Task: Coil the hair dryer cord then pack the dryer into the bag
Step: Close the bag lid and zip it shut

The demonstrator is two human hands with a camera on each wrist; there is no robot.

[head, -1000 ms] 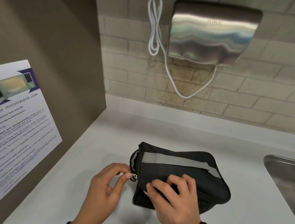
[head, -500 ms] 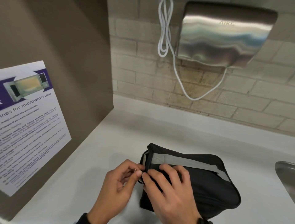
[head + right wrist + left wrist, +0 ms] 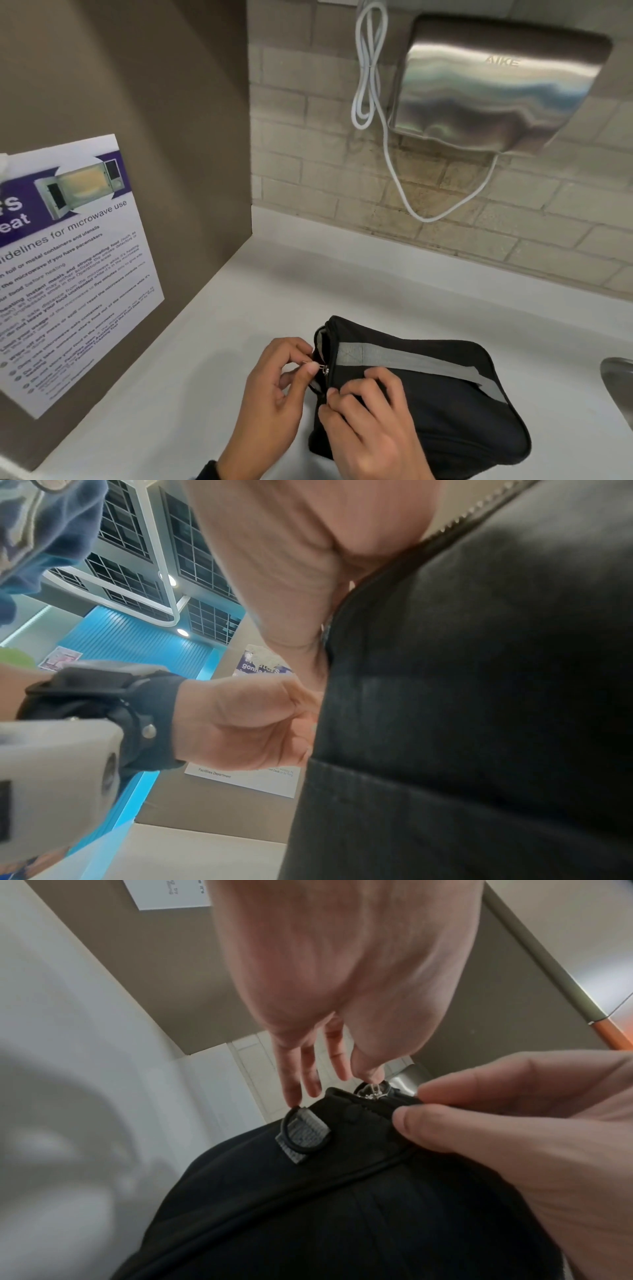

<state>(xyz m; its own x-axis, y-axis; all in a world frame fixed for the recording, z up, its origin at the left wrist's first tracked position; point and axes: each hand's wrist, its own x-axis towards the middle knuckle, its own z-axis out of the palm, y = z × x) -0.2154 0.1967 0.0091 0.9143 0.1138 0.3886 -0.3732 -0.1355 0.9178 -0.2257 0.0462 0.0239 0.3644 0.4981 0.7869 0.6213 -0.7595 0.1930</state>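
Observation:
A black fabric bag with a grey strap lies on the white counter. At the bag's left end my left hand pinches the small metal zipper pull between thumb and forefinger; the same pull shows in the left wrist view. My right hand pinches the bag's fabric just below the zipper, its fingers curled over the black edge. The bag fills the right wrist view. The hair dryer and its cord are not visible.
A steel hand dryer with a white looped cord hangs on the brick wall behind. A brown side panel carries a microwave notice at left. A steel sink's rim shows at the right edge.
My left hand has kept hold of the zipper pull at the bag's left end. My right hand has shifted left along the bag toward the zipper.

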